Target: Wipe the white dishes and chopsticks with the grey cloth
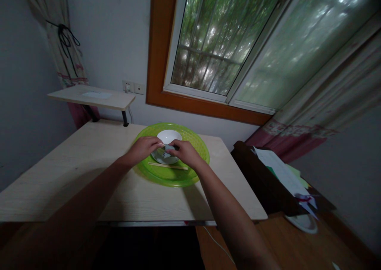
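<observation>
Both hands meet over a bright green round tray point(178, 182) on a light wooden table. My right hand point(187, 153) pinches a small, soft-looking grey-green piece point(169, 147), whose kind I cannot make out. From the left, my left hand point(145, 147) comes up to the same piece with its fingers pinched. Something thin and whitish shows at those fingertips, too small to name. Just beneath is a shallow dish point(165, 159), partly covered by the hands. Behind it stands a white bowl point(169, 135). A pair of chopsticks point(168, 166) lies across the tray in front of the dish.
A raised shelf point(92, 97) with a paper on it stands at the table's back left. Past the table's right edge is a dark brown piece of furniture point(253, 170) bearing papers point(278, 168). A barred window point(208, 43) is behind; a white cable point(218, 244) runs along the floor.
</observation>
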Motion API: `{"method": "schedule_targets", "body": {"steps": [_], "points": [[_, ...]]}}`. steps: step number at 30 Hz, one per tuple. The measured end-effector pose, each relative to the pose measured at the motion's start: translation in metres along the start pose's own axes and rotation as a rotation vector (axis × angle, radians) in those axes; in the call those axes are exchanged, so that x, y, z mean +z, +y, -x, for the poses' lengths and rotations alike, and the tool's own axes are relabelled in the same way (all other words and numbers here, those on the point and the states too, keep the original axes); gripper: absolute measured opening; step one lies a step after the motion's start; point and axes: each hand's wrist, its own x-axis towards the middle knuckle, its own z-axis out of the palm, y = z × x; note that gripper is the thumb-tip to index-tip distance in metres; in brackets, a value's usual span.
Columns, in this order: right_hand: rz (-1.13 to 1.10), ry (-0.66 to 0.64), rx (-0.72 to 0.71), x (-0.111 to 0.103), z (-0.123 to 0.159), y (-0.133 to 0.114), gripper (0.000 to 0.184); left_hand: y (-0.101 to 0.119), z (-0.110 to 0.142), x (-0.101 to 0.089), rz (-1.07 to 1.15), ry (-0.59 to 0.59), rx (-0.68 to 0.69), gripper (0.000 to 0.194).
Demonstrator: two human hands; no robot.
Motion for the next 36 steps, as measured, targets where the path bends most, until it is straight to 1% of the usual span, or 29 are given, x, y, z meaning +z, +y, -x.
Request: {"method": "schedule_targets", "body": {"steps": [4, 8, 12, 17, 21, 25, 27, 29, 32, 34, 36], "points": [[0.089, 0.019, -0.002, 0.002, 0.002, -0.002, 0.017, 0.002, -0.001, -0.002, 0.023, -0.009, -0.045, 0.027], [0.095, -0.001, -0.01, 0.003, 0.005, 0.003, 0.02, 0.0, -0.001, -0.007, -0.027, -0.038, -0.05, 0.026], [0.057, -0.004, 0.012, -0.005, 0.009, 0.016, 0.017, -0.007, 0.0, -0.015, -0.055, -0.026, -0.07, 0.028], [0.015, 0.028, 0.039, -0.02, 0.019, 0.039, 0.018, -0.01, 0.006, -0.021, 0.003, 0.006, -0.163, 0.031], [-0.003, 0.086, 0.097, -0.029, 0.025, 0.053, 0.019, -0.01, 0.011, -0.023, 0.051, 0.012, -0.254, 0.031], [0.026, 0.125, 0.148, -0.04, 0.03, 0.064, 0.02, -0.014, 0.013, -0.022, 0.066, 0.0, -0.295, 0.034], [0.063, 0.176, 0.169, -0.047, 0.031, 0.068, 0.022, -0.017, 0.014, -0.022, 0.093, 0.006, -0.322, 0.035], [0.12, 0.256, 0.175, -0.052, 0.032, 0.07, 0.023, -0.02, 0.014, -0.022, 0.139, 0.011, -0.345, 0.036], [0.162, 0.375, 0.111, -0.056, 0.03, 0.067, 0.025, -0.021, 0.013, -0.021, 0.216, 0.006, -0.362, 0.037], [0.159, 0.423, 0.008, -0.054, 0.025, 0.059, 0.026, -0.018, 0.012, -0.02, 0.253, -0.003, -0.354, 0.038], [0.175, 0.464, -0.102, -0.049, 0.019, 0.048, 0.024, -0.013, 0.01, -0.016, 0.259, 0.003, -0.315, 0.038]]}}
